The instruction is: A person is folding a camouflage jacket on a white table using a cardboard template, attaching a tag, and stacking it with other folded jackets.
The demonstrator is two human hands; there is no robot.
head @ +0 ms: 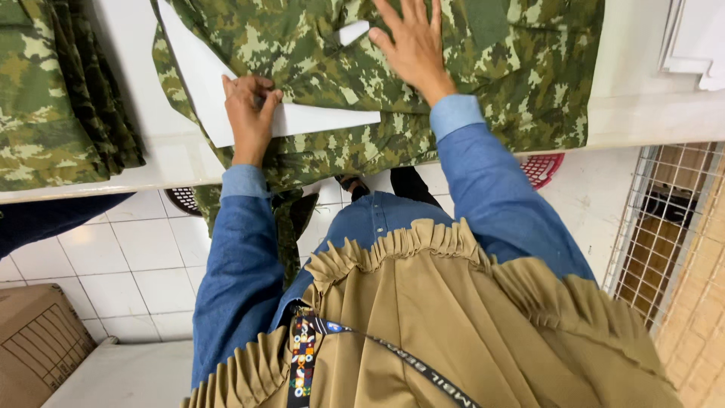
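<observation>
One green-and-tan camouflage fabric garment (468, 68) lies spread on the white tabletop (649, 113), its lower edge hanging over the near side. One flat white card sheet (302, 119) sits partly tucked inside the garment's folds, a long strip of it showing at the near edge and a small corner poking out higher up.

The left hand (249, 113) has its grip closed on the near edge of the white sheet, fingers curled over it and thumb against the cloth. The right hand (414, 47) has an open grip: it lies flat, fingers spread, pressing on the garment and holding nothing.

At the left of the tabletop, a second pile of folded camouflage cloth (53, 91) lies well apart from the hands.

Under the tabletop, two round perforated plastic baskets show only at their rims, one red (544, 166) and one dark (185, 200); their contents cannot be seen. On the white tiled floor (128, 257), one brown cardboard box (34, 340) stands at the lower left, closed. A wire mesh rack (664, 227) stands at the right.
</observation>
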